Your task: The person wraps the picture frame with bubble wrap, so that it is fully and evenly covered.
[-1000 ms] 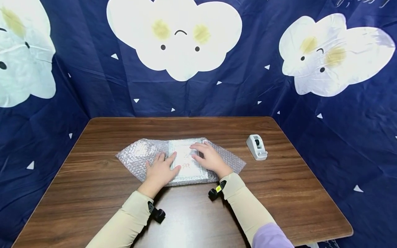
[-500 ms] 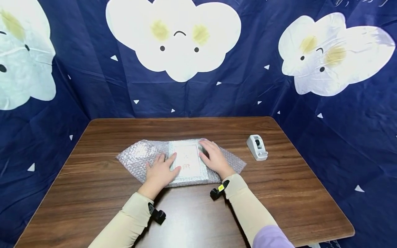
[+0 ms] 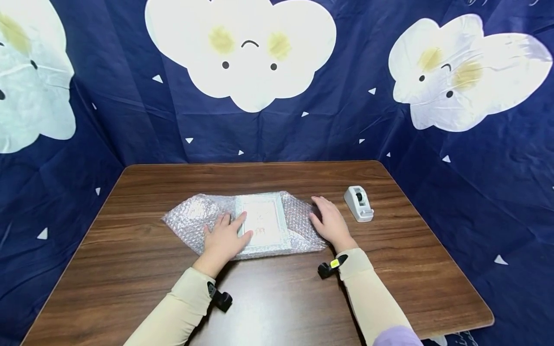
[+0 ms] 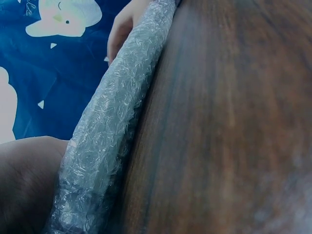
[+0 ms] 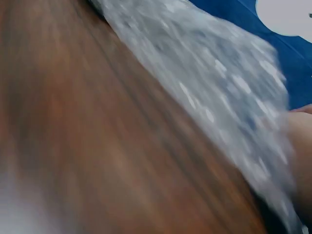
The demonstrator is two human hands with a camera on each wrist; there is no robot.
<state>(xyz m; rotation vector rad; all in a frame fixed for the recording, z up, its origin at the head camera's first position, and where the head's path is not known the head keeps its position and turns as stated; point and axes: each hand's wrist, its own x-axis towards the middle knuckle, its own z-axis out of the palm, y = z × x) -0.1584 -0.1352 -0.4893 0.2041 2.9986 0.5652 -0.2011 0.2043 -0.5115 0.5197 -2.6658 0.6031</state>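
One frame point(image 3: 262, 222) and one wrap point(image 3: 196, 211) lie mid-picture. Left hand point(image 3: 225, 240) spreads its fingers there; right hand point(image 3: 332, 223) hides the wrap's right end, grip hard to tell.

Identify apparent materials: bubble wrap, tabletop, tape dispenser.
Bubble wrap: clear, glossy plastic film; raised cells and glints show it.
Tabletop: wood or wood-look laminate with a soft sheen; the brown grain leaves either possible.
Tape dispenser: probably hard plastic, smooth; its white, moulded-looking body suggests it.
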